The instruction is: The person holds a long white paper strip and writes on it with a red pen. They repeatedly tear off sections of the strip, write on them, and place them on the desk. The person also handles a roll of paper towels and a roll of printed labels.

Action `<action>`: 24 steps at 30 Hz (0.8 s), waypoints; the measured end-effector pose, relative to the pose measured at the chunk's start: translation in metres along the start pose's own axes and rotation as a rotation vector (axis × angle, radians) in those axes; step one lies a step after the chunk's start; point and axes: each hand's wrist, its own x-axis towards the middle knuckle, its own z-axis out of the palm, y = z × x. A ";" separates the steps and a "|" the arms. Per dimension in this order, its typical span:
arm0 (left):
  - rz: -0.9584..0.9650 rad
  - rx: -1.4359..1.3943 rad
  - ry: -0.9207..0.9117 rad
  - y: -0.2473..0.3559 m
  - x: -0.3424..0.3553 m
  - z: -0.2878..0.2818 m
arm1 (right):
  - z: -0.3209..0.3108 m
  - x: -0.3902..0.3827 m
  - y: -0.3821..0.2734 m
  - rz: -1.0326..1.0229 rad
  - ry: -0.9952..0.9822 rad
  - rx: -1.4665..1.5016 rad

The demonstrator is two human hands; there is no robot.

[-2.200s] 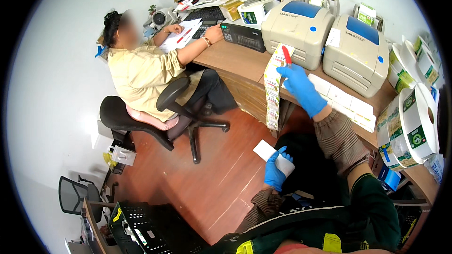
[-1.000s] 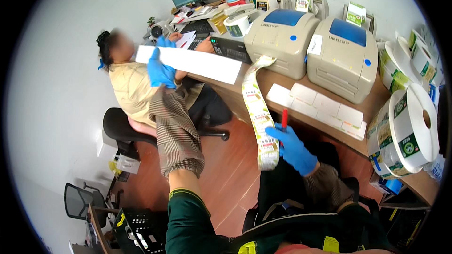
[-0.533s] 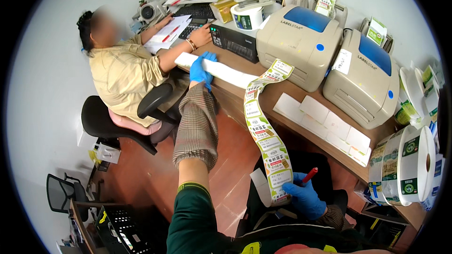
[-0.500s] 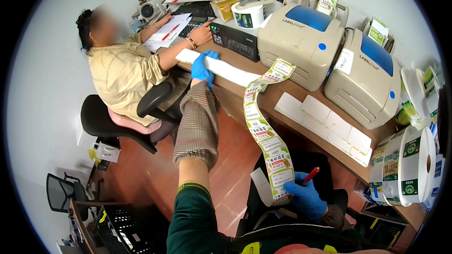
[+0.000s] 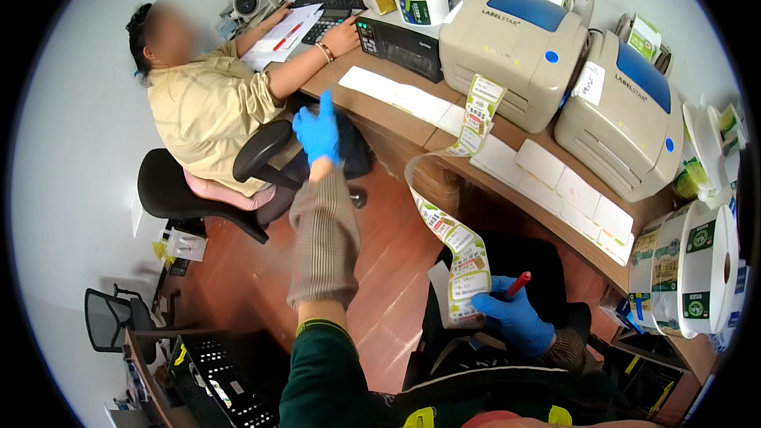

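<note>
My left hand (image 5: pixel 319 133), in a blue glove, is raised beside the desk's front edge. Its fingers are partly stretched and nothing shows in them. In my blue-gloved right hand (image 5: pixel 519 319), low and near my lap, is the lower end of a long strip of printed labels (image 5: pixel 464 250). A red pen (image 5: pixel 519 283) also sticks up from this hand. The label strip twists up to the desk, its top end reaching the slot side of a beige label printer (image 5: pixel 507 55). A white strip (image 5: pixel 396 95) lies flat along the desk.
Another beige printer (image 5: pixel 622 115) stands at right, with a sheet of white labels (image 5: pixel 555 190) before it. Large label rolls (image 5: pixel 674 269) stand at the right edge. A person in a tan shirt (image 5: pixel 210 119) sits at left on a black chair (image 5: pixel 182 190), by a black device (image 5: pixel 400 47).
My left hand has let go of the white strip and drawn back left, off the desk edge. The strip now lies on the desk. The label strip has twisted and its top shifted.
</note>
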 end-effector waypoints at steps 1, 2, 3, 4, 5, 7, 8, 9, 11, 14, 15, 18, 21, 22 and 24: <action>0.067 -0.350 -0.082 0.003 -0.041 -0.002 | 0.001 0.000 0.000 0.005 -0.003 -0.060; 0.107 -0.712 -0.190 0.011 -0.084 -0.007 | 0.002 -0.002 -0.001 0.003 -0.001 -0.122; 0.079 -0.720 -0.535 -0.011 -0.115 -0.032 | 0.005 0.001 0.008 -0.023 -0.065 -0.171; -0.120 -0.848 -0.676 -0.036 -0.155 -0.029 | 0.003 0.006 0.024 -0.081 -0.124 -0.171; -0.236 -0.885 -0.928 -0.038 -0.193 -0.045 | 0.004 0.010 0.032 -0.116 -0.136 -0.191; -0.354 -0.972 -1.224 -0.059 -0.270 -0.087 | 0.018 0.018 0.038 -0.171 -0.147 -0.194; -0.350 -0.985 -1.269 -0.069 -0.296 -0.111 | 0.026 0.021 0.038 -0.191 -0.121 -0.167; -0.343 -1.280 -1.274 -0.047 -0.317 -0.126 | 0.030 0.028 0.040 -0.082 -0.065 -0.077; -0.326 -0.845 -1.211 -0.016 -0.334 -0.155 | 0.030 0.036 0.034 -0.128 -0.032 -0.104; -0.412 -0.689 -1.066 -0.032 -0.353 -0.199 | 0.058 0.043 0.007 -0.127 -0.078 -0.137; -0.405 -0.647 -1.041 -0.039 -0.357 -0.215 | 0.064 0.054 0.004 -0.043 -0.096 -0.041; -0.438 -0.437 -1.028 -0.052 -0.362 -0.269 | 0.061 0.087 0.005 -0.149 -0.304 0.038; -0.498 -0.338 -0.869 -0.077 -0.374 -0.317 | 0.068 0.114 0.002 -0.178 -0.286 0.106; -0.535 -0.316 -0.788 -0.089 -0.378 -0.331 | 0.066 0.119 0.000 -0.181 -0.298 0.141; -0.547 -0.159 -0.610 -0.120 -0.392 -0.364 | 0.081 0.115 -0.008 -0.146 -0.347 0.223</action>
